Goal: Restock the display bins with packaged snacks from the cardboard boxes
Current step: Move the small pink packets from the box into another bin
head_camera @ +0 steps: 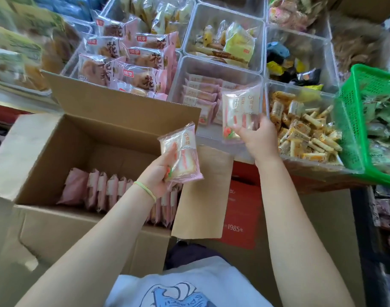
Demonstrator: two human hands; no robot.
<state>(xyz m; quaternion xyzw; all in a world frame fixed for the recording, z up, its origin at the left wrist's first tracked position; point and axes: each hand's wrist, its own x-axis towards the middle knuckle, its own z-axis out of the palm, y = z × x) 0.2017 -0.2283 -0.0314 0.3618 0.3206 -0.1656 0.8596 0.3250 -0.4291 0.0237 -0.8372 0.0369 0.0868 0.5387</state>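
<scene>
Step in hand: moving pink sandwich packets from box to bin, one per hand. My right hand is curled round a sandwich packet, fingers under it and thumb on the side, holding it over the near right corner of the clear display bin. The packet stands roughly upright and looks ready to slot in beside the row of the same packets already standing in that bin, near its left wall. Next move, I reckon: lower it in on edge against that row, then let go; the bin has plenty of room on the right side.

My left hand grips a second packet from below, thumb across the front, held above the right edge of the open cardboard box. It goes in after the first. A yellow-green band sits on that wrist.

The box has a row of pink packets left along its near wall, far half bare, so the restock is partway. Neighbouring bin to the right holds yellow stick snacks; a green basket sits at the right edge.
</scene>
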